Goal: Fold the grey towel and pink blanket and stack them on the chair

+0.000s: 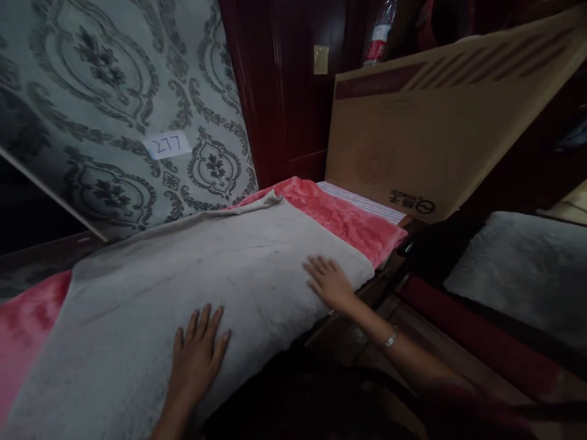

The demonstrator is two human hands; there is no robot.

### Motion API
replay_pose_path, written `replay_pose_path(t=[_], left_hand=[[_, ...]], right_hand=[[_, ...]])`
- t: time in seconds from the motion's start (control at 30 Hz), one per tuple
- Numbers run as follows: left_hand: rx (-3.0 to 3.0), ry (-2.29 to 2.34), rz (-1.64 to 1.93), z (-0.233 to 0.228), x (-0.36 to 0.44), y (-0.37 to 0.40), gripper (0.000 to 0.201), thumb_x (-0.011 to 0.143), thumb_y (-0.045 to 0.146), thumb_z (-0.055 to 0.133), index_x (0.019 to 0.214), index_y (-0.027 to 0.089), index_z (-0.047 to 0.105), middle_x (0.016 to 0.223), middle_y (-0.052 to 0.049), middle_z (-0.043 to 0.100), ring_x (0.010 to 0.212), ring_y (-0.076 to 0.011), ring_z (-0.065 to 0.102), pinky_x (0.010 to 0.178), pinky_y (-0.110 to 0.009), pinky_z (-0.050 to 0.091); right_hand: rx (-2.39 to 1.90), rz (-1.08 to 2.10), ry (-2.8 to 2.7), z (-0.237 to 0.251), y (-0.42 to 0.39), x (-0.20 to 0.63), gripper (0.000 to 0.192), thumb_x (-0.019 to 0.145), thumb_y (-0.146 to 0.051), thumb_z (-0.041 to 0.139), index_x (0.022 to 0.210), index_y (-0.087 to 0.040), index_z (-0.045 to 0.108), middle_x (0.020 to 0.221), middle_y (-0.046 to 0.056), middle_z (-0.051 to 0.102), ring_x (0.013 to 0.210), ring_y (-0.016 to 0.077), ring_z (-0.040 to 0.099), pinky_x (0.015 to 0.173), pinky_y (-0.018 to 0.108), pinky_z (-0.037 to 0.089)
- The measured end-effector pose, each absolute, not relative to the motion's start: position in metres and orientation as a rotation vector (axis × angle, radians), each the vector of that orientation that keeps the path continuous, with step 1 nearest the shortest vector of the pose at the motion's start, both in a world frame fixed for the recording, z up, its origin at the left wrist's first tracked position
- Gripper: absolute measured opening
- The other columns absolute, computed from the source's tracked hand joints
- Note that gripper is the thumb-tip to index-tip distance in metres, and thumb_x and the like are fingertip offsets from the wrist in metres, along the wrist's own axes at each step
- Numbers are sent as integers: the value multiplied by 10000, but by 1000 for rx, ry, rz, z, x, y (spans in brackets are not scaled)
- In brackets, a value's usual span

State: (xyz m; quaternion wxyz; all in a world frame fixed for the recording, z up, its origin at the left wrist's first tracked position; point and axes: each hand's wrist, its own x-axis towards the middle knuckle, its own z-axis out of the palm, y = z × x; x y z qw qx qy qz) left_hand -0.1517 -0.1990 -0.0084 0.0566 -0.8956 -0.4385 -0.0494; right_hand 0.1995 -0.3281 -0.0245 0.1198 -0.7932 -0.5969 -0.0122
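Note:
A light grey plush cover (238, 263) lies spread out in front of me, with a few faint creases and a folded-up edge along the wall. My left hand (197, 348) rests flat on its near part, fingers spread. Farther right, my right hand (330, 282) lies on the same cover close to its right end, fingers also stretched out. Neither hand grips anything. Beneath the cover, a pink-red plush blanket (339, 223) shows at the far right and again at the left edge. A striped cloth (367, 201) peeks out beyond the blanket.
A large cardboard box (413, 128) stands behind the right end, with a plastic bottle (380, 36) behind it. Patterned wallpaper (110, 91) bears a paper label (168, 145) reading 277. To the right are a grey fluffy seat cover (527, 275) and a red strip (477, 336).

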Motion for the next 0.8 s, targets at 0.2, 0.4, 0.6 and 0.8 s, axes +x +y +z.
replay_pose_path(t=[0.2,0.4,0.6,0.8], left_hand=[[-2709,-1351,-195,-12,-153,-198,588,984,418,357,1528,223,465,1625,-101,352,1521,-346,296,1189,-641,277],[-2727,-1377,-207,-12,-154,-199,585,978,411,369,1525,230,469,1621,-96,359,1523,-341,293,1193,-640,270],[-2712,-1350,-261,-23,-162,-196,560,983,400,370,1517,268,477,1621,-64,366,1525,-323,296,1200,-620,273],[-2688,-1340,-311,-41,-169,-188,567,985,416,349,1537,317,433,1635,-19,343,1536,-303,271,1206,-610,269]], right_hand=[[-2620,-102,-1332,-15,-347,268,534,1030,-385,379,1534,-226,456,1624,102,341,1524,345,238,1176,651,256],[-2052,60,-1982,13,-263,176,637,1021,-415,450,1611,-226,303,1662,125,216,1527,314,240,1203,524,284],[-1642,84,-2401,16,-188,124,567,1006,-603,453,1546,-454,368,1644,-97,255,1525,194,252,1246,414,202],[-2109,20,-2026,20,-164,255,562,1040,-442,391,1557,-221,413,1645,89,290,1521,284,259,1224,516,215]])
